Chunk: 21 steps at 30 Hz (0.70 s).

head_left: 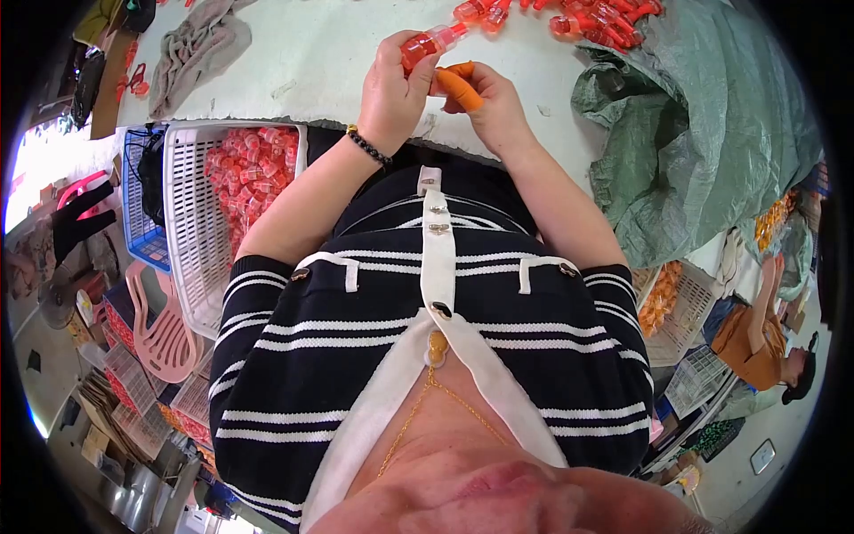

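Note:
My left hand (393,96), with a dark bead bracelet at the wrist, is closed round a clear red plastic piece shaped like a small bottle (422,50). Its narrow end points up and to the right, over the white table (307,62). Close beside it, my right hand (495,109) has its fingers curled in, with orange covers on the fingertips. A bit of red shows among those fingers, too hidden to name. At the table's far side lie several similar red plastic pieces (605,21).
On the left, a white plastic basket (191,200) holds many red pieces, beside a blue crate (145,242). A grey cloth (200,49) lies on the table at left. A green tarp sack (703,133) covers the right side. Another person (756,343) is at far right.

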### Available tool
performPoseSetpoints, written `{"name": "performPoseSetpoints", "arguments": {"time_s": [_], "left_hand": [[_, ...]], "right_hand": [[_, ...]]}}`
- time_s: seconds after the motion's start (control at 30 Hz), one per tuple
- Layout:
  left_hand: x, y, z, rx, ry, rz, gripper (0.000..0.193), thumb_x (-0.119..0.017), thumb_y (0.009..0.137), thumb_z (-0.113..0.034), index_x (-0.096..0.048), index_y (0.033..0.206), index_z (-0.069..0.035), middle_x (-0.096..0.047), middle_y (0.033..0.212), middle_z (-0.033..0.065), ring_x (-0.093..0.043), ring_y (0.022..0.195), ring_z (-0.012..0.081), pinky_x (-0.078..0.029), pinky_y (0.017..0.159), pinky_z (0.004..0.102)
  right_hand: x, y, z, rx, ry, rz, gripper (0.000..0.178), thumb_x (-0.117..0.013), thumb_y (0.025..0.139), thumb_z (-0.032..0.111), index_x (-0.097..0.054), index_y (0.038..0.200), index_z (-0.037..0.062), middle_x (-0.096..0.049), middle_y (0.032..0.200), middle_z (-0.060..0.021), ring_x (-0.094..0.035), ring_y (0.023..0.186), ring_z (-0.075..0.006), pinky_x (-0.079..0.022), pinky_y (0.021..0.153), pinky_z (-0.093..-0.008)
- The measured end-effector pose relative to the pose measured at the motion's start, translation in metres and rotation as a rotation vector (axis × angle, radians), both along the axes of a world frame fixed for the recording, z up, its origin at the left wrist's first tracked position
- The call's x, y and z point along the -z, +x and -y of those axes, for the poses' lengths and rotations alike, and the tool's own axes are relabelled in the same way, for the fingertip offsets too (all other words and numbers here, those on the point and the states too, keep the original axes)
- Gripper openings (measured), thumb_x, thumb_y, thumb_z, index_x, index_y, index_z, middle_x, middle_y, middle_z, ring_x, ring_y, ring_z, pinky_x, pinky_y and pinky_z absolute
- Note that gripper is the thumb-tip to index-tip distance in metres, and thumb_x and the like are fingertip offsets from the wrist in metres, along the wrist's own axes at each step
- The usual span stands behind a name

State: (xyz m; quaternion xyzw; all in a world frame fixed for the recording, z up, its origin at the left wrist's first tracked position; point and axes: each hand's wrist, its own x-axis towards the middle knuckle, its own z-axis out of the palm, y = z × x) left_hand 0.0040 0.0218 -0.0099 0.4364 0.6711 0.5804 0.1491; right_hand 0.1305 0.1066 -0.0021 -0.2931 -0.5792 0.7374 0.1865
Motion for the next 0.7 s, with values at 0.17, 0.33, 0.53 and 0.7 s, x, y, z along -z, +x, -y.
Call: {"name": "performPoseSetpoints", "arguments": {"time_s": [0.17, 0.33, 0.53, 0.7], "left_hand": [[-0.005, -0.034, 0.029, 0.086, -0.143, 0.233, 0.032, -0.057, 0.093, -0.018, -0.048, 0.114, 0.003, -0.064, 0.09, 0.0124, -0.065, 0.074, 0.0179, -0.053, 0.064, 0.0267], [-0.067, -0.105, 0.11, 0.182, -0.67, 0.354, 0.028, -0.057, 0.092, -0.014, -0.05, 0.115, 0.001, -0.062, 0.09, 0.0097, -0.066, 0.069, 0.0168, -0.055, 0.063, 0.0263], [-0.051, -0.163, 0.172, 0.142, -0.805, -0.844, 0.043, -0.063, 0.087, -0.027, -0.053, 0.121, -0.003, -0.061, 0.105, 0.0165, -0.063, 0.094, 0.0271, -0.052, 0.079, 0.0357], [-0.045, -0.138, 0.062, 0.117, -0.557, -0.366, 0.05, -0.065, 0.084, -0.035, -0.055, 0.123, -0.005, -0.058, 0.118, 0.0167, -0.057, 0.106, 0.0295, -0.046, 0.09, 0.0376]], "right_hand": [[0.001, -0.004, 0.007, -0.076, -0.046, -0.023, 0.029, -0.067, 0.086, 0.017, -0.059, 0.106, -0.0031, -0.064, 0.093, -0.0066, -0.061, 0.076, -0.0117, -0.051, 0.067, -0.025], [0.007, 0.018, -0.03, -0.015, 0.33, 0.01, 0.031, -0.066, 0.088, 0.018, -0.058, 0.115, 0.005, -0.059, 0.1, -0.0018, -0.055, 0.072, -0.0067, -0.045, 0.067, -0.021], [0.014, 0.015, -0.086, 0.113, 0.65, 0.236, 0.033, -0.067, 0.084, 0.013, -0.058, 0.115, 0.006, -0.059, 0.102, -0.0063, -0.058, 0.074, -0.0133, -0.047, 0.067, -0.0247], [0.046, -0.008, -0.125, 0.215, 1.125, 0.289, 0.033, -0.065, 0.08, 0.01, -0.059, 0.112, 0.0059, -0.061, 0.099, -0.0151, -0.061, 0.077, -0.0315, -0.05, 0.072, -0.0383]]}}
